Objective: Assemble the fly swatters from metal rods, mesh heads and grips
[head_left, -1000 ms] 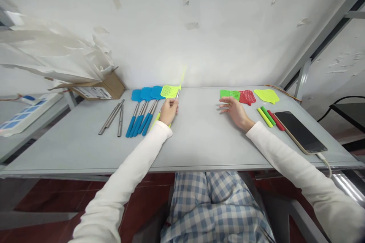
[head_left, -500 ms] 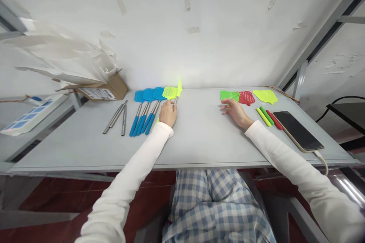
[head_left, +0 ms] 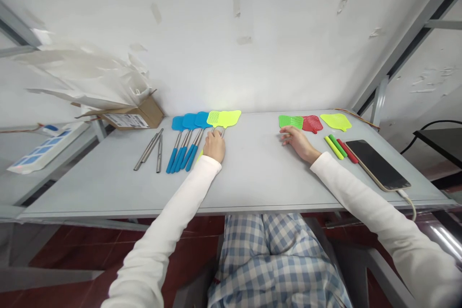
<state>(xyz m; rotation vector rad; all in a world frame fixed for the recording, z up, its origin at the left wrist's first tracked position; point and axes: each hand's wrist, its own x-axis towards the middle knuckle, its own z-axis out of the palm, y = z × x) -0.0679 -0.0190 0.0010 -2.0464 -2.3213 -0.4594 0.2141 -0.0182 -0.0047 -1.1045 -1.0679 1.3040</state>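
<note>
My left hand (head_left: 214,147) is closed on the metal shaft of a yellow fly swatter (head_left: 230,118). That swatter's head lies flat, overlapping a second yellow fly swatter (head_left: 213,118) whose handle is mostly hidden under my hand and sleeve. Left of them several blue fly swatters (head_left: 189,120) lie side by side, blue handles toward me. My right hand (head_left: 298,143) rests on the table, fingers loosely apart and holding nothing. Just beyond its fingertips is a green swatter head (head_left: 290,121), beside a red swatter head (head_left: 312,123) and a yellow swatter head (head_left: 336,121).
Loose metal rods (head_left: 148,149) lie on the left. Yellow, green and red handles (head_left: 338,146) sit beside a phone (head_left: 378,164) with its cable at the right. A cardboard box (head_left: 144,114) stands at the back left, near a power strip (head_left: 46,147). A wall bounds the table behind.
The yellow swatter in my left hand has turned from edge-on to flat beside the other yellow one. My right hand has stayed in place.
</note>
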